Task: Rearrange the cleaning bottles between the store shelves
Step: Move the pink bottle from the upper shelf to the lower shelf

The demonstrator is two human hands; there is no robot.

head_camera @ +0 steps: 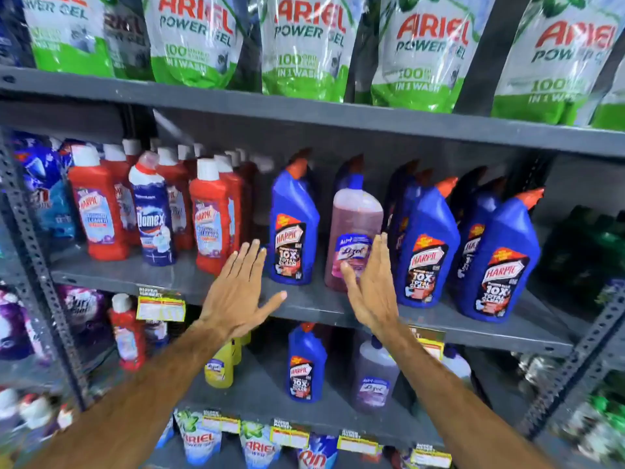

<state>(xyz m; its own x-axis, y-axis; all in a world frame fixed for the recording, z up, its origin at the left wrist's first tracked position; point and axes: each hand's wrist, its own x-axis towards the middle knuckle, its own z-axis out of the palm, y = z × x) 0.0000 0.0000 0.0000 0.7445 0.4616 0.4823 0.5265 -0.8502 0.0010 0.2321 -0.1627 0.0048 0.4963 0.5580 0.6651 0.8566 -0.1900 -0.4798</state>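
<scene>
A pink Lizol bottle (355, 228) stands on the middle grey shelf (314, 304) between blue Harpic bottles (293, 228). My right hand (370, 286) is open, fingers straight, just in front of the pink bottle's lower right side; whether it touches is unclear. My left hand (238, 292) is open and flat in front of the shelf edge, left of the nearest blue Harpic bottle, holding nothing. More blue Harpic bottles (426, 245) stand to the right. Red Harpic bottles (211, 218) and a Domex bottle (152, 214) stand to the left.
Green Ariel pouches (304, 49) line the top shelf. On the lower shelf stand a blue Harpic bottle (306, 363), a pale purple Lizol bottle (375, 380), a yellow bottle (220, 367) and a red bottle (126, 336). Perforated steel uprights (575, 363) frame the shelves.
</scene>
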